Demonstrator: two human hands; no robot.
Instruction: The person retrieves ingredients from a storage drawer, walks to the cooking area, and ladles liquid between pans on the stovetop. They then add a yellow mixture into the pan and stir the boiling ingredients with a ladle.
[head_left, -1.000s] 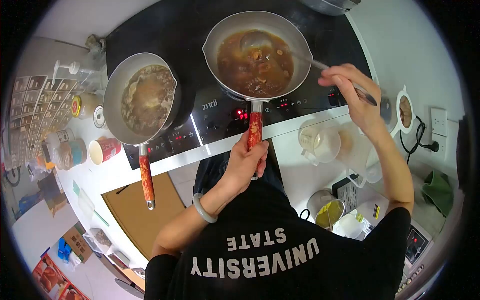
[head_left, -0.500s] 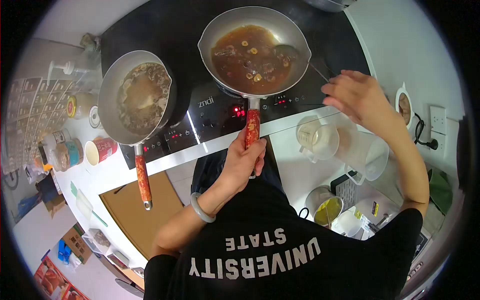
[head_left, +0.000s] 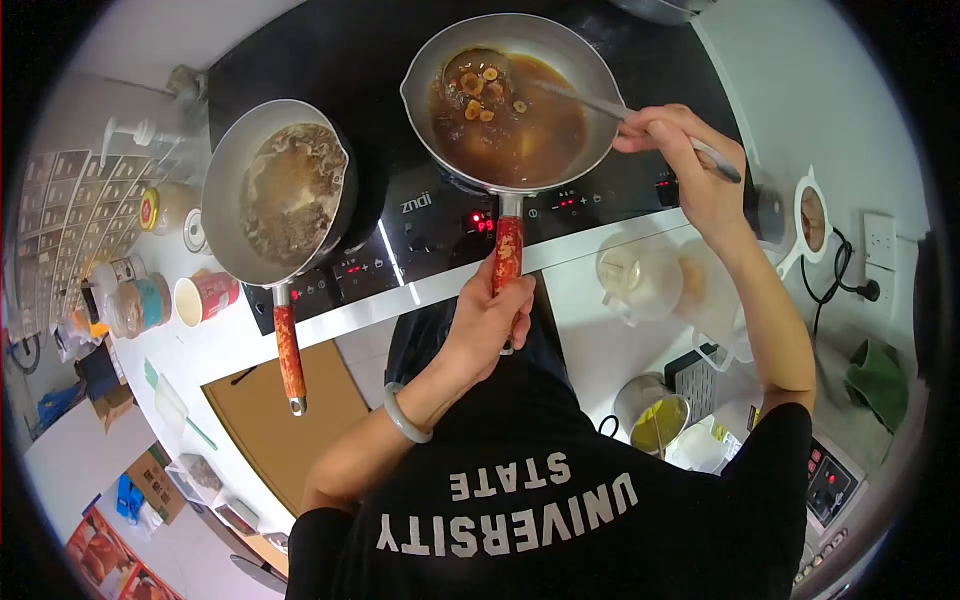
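My left hand [head_left: 487,322] is wrapped round the red patterned handle [head_left: 508,245] of a grey saucepan [head_left: 420,72] on the cooktop. Brown broth [head_left: 540,140] with several small ring-shaped slices fills the bottom of this pan. In my right hand [head_left: 690,160] is a metal ladle [head_left: 590,101], its handle crossing the pan's right rim. The ladle's bowl dips into the broth at the far left side, among the slices. A second saucepan [head_left: 222,200] with a similar handle holds murky, foamy liquid to the left.
The black cooktop [head_left: 400,245] lies under both pans. At left stand a paper cup [head_left: 207,297] and jars [head_left: 138,305]. Translucent measuring jugs [head_left: 630,275] and a metal pot [head_left: 640,400] are at right, with a white-framed strainer [head_left: 808,215] by the wall socket [head_left: 879,240].
My right hand has closed on the ladle's handle, and the ladle's bowl has moved from the right side of the pan to the far left. My left hand stays on the pan handle.
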